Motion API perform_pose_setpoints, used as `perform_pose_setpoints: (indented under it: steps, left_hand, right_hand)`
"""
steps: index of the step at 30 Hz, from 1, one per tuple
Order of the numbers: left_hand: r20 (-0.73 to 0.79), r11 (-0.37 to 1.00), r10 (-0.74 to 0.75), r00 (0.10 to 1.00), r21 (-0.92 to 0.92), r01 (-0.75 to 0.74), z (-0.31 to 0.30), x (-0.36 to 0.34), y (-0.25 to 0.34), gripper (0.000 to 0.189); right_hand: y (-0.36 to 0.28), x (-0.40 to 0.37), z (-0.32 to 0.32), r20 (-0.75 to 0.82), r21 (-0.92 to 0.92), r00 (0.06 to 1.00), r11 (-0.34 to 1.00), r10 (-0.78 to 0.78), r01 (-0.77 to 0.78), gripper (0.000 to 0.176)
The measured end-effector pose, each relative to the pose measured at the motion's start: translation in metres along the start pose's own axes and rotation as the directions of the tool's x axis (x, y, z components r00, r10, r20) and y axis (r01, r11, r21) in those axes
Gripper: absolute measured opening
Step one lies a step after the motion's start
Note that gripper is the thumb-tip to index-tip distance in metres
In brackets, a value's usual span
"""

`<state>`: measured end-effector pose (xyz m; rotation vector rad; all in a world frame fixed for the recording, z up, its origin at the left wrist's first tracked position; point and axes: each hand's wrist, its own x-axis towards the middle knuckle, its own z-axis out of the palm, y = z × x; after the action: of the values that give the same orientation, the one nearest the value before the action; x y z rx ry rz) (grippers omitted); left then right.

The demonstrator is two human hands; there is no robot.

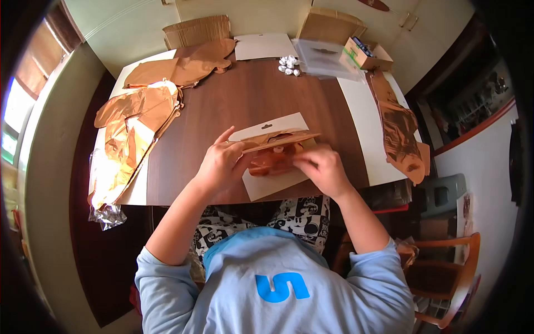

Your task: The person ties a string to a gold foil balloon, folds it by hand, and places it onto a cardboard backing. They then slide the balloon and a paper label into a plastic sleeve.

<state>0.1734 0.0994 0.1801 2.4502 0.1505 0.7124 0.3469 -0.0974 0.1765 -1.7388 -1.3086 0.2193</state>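
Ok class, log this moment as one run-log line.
left hand: holds foil balloon | right hand: holds it too | beneath: white card | surface: brown table

Heavy fisheye here: the wooden table (250, 94) bows outward and a black vignette eats all four corners. Daylight pours in from the window (10, 119) at far left, blown out to blue-white, and the whole room carries a warm yellow cast. The copper foil balloons (130, 131) throw bright glints on that side; the right edge sits dimmer. Centre is fairly crisp: left hand (219, 164) and right hand (322, 167) drop only soft, short shadows on the backing card (267, 186). Edges smear and soften.
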Motion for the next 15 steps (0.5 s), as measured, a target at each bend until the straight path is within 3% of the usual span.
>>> perform_pose_setpoints:
  steps: [1,2,3,5,6,9,10,13,15]
  left_hand:
    - [-0.010,1.000,-0.013,1.000,-0.006,0.013,0.002,0.000,-0.002,0.016]
    - [-0.020,1.000,-0.026,0.999,-0.012,0.026,0.004,0.000,-0.004,0.014]
    - [-0.016,1.000,0.001,1.000,0.009,-0.001,0.007,-0.001,-0.008,0.014]
    - [-0.004,0.997,0.056,0.998,0.050,-0.056,0.011,-0.006,-0.014,0.013]
    - [0.004,0.995,0.079,0.997,0.056,-0.079,0.010,-0.006,-0.013,0.013]
    - [0.045,0.988,0.139,0.989,0.068,-0.141,0.014,-0.009,-0.005,0.014]
    - [0.063,0.982,0.166,0.984,0.076,-0.170,0.014,-0.009,-0.003,0.015]
    - [0.088,0.967,0.229,0.969,0.094,-0.237,0.020,-0.011,-0.004,0.017]
    - [0.106,0.952,0.264,0.959,0.134,-0.277,0.021,-0.012,-0.004,0.019]
  right_hand:
    - [-0.002,0.009,0.002,-0.020,0.040,0.992,0.992,0.122,-0.121,0.011]
    - [0.020,0.013,0.015,-0.008,0.028,0.970,0.970,0.244,-0.243,0.027]
    - [0.016,0.016,0.021,-0.117,-0.175,0.971,0.958,0.209,-0.227,0.035]
    - [0.009,0.022,0.032,-0.299,-0.549,0.951,0.802,0.075,-0.236,0.051]
    - [0.016,0.023,0.035,-0.240,-0.576,0.952,0.761,0.191,-0.298,0.075]
    - [0.021,0.015,0.038,-0.332,-0.582,0.924,0.731,0.188,-0.358,0.083]
    - [0.028,0.013,0.036,-0.273,-0.612,0.945,0.726,0.179,-0.314,0.089]
    - [0.041,0.001,0.007,0.024,-0.572,0.999,0.820,0.045,-0.024,0.086]
    - [0.043,-0.001,-0.021,0.131,-0.439,0.991,0.896,-0.009,0.066,0.061]
